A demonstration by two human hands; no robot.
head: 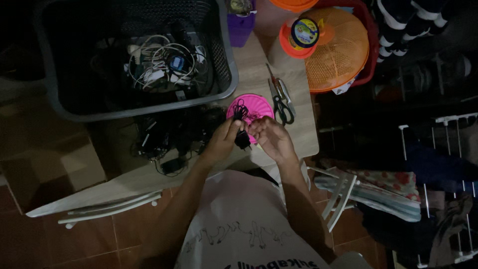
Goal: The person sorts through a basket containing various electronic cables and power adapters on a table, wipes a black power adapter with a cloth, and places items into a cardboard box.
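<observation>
My left hand (223, 142) grips a small black charger plug (242, 140) with its thin black cable (240, 109) bunched in a loop above it. My right hand (271, 137) is beside it, fingers curled toward the plug and touching the cable end. Both hands hover over the near edge of a small wooden table (298, 134), in front of a round pink lid (256, 105).
A grey plastic basket (226, 74) holds tangled white and black cables and chargers. A heap of black cables (169, 134) lies on the table at left. Scissors (281, 102) lie right of the pink lid. An orange mesh cover (338, 50) and a tape roll (303, 32) sit behind.
</observation>
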